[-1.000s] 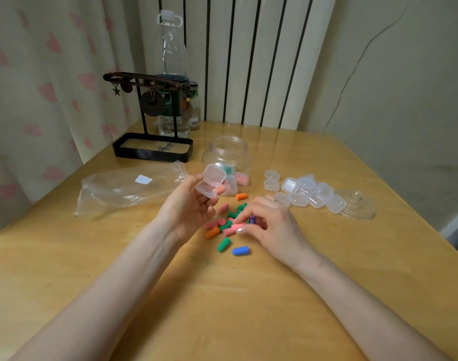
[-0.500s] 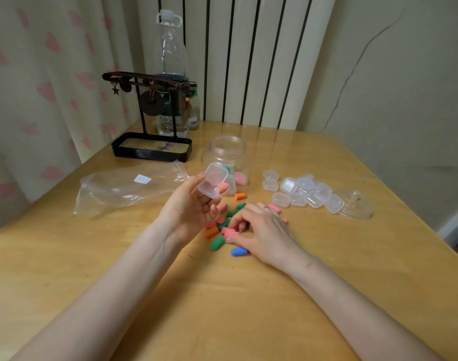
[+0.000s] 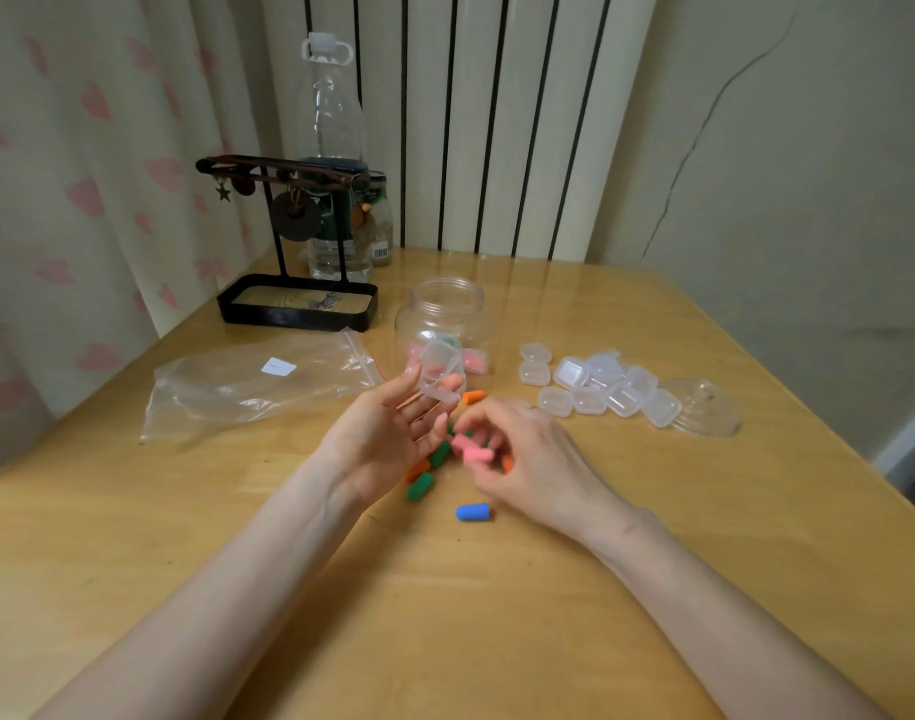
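Head view only.

Pinching a small clear box (image 3: 437,376), lid hinged open, at the fingertips of the left hand (image 3: 387,439), just left of the frame's centre, with the palm turned up and the lower fingers spread loosely. Holding that box raised off the table (image 3: 445,615), in front of the open plastic jar (image 3: 445,314).

Gripping the pink earplugs (image 3: 473,452), blurred and seemingly two, between thumb and curled fingers of the right hand (image 3: 528,459), at centre frame, just below and right of the box but apart from it.

Leaving a green earplug (image 3: 419,485), a blue earplug (image 3: 473,511) and an orange earplug (image 3: 473,396) loose on the table around both hands. Leaving the cluster of small boxes (image 3: 606,387) untouched at right of centre, beside a glass lid (image 3: 704,407), and the plastic bag (image 3: 257,381) flat at middle left.

Apparently working through the filling step: bringing the pink pair from the loose pile toward the open box, not yet placing it.

Probably calling next for raising the right hand up and leftward to the box's mouth, steadying the box level, laying the earplugs side by side so as to fit, letting go only once seated, then pressing the lid down with the left thumb.
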`<state>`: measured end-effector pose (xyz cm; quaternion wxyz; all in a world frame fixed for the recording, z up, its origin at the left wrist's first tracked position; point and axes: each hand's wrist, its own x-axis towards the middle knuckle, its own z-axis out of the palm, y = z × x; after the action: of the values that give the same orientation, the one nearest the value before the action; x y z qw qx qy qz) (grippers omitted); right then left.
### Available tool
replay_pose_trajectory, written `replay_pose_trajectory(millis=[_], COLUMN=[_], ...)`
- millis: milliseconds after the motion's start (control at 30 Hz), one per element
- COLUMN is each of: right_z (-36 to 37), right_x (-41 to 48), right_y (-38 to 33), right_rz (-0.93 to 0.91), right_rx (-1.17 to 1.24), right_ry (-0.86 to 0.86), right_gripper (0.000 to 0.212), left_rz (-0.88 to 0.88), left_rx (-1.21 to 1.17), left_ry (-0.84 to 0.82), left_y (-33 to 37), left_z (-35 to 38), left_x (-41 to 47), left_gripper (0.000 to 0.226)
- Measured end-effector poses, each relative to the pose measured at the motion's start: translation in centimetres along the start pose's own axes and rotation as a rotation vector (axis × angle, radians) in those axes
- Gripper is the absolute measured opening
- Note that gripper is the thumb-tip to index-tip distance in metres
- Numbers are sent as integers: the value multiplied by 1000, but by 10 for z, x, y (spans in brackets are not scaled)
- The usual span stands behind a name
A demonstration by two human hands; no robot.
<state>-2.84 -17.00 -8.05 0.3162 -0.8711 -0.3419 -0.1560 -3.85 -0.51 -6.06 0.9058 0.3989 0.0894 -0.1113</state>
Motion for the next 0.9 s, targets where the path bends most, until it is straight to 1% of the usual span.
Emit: replay_pose_trajectory(millis=[67,133,200,300,367,433,567,700,767,900], right_z=[-18,-34,-39,-28,-22,-22,-25,-27,-26,-24], right_x=[3,4,3,2,1,1,1,0,-1,-1], right_y=[-1,-5,-8,-7,1,4,5,3,3,6], right_rz=[78,114,54,-69,-143,-168,-211,-245,-242,-225], right_rx=[184,334,290,129,46,-1,3,-30,-32,16], right_ry=[140,272,337,319,300,290,235,264,259,191], right_gripper=[22,24,23,16,13,10,7,6,8,13], left_rz=[-10,-45,-84,-118,-120,-115,-98,-74,-61,-50], left_rx=[-11,-18,6,-9,-38,-46,15,0,14,50], left_ry=[-16,-78,-158,-223,-229,-220,-232,-218,-212,-228], left_y=[-2,-5,-12,-22,-25,-25,-25,-23,-23,-22], left_z=[0,2,7,13,14,13,13,15,16,16], left_x=[1,0,-2,-5,-6,-5,-6,-8,-8,-10], left_gripper=[21,25,30,28,25,22,21,22,22,20])
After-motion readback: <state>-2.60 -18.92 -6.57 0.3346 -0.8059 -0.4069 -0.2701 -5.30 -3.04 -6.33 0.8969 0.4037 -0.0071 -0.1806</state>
